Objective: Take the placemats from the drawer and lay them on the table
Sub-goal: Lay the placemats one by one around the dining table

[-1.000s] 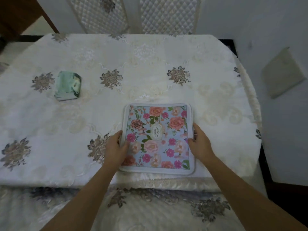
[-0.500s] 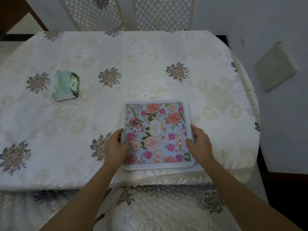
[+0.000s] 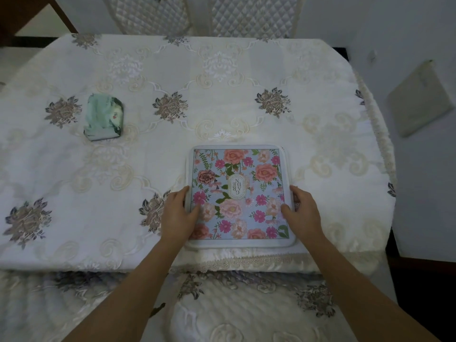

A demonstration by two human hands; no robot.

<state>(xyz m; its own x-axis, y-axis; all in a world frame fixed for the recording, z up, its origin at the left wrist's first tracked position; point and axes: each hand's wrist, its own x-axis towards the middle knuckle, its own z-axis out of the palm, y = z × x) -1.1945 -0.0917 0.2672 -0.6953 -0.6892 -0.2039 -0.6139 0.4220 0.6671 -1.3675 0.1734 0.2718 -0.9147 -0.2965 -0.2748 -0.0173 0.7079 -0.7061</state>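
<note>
Lower centre of frame: our left hand (image 3: 176,215) gripped the left edge of the floral placemat (image 3: 239,193), thumb on top, fingers curled at the rim. Our right hand (image 3: 302,213) held the right edge likewise. The placemat lay flat on the table (image 3: 222,82), near its front edge. Against the earlier frames we logged the same grip and the same mat position. A green packet (image 3: 103,119) sat upper left.
</note>
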